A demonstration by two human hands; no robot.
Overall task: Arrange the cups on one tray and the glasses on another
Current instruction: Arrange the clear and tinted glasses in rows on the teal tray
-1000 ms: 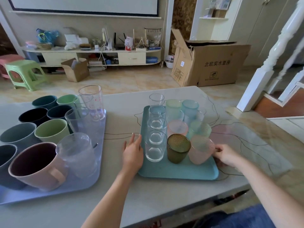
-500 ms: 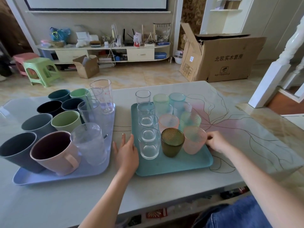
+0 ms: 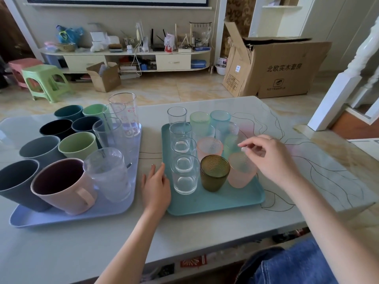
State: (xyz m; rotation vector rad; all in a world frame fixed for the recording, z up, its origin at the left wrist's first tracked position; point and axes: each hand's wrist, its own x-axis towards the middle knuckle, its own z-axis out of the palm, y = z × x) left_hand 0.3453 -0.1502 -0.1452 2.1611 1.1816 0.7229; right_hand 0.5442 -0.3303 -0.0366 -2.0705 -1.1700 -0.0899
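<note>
I note two trays side by side on tabletop [image 3: 205,238]: left tray [image 3: 67,216] carries cups plus some glasses; right tray [image 3: 215,203] carries glasses only.

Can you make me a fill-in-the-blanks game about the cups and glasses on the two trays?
1. The pink cup with a handle stands on the ______ tray.
2. The dark olive glass stands on the ______ tray.
3. The left hand rests flat on the table between the two ______.
4. The right hand hovers over the pink glass and holds ______.

Missing words: lavender; teal; trays; nothing
</note>
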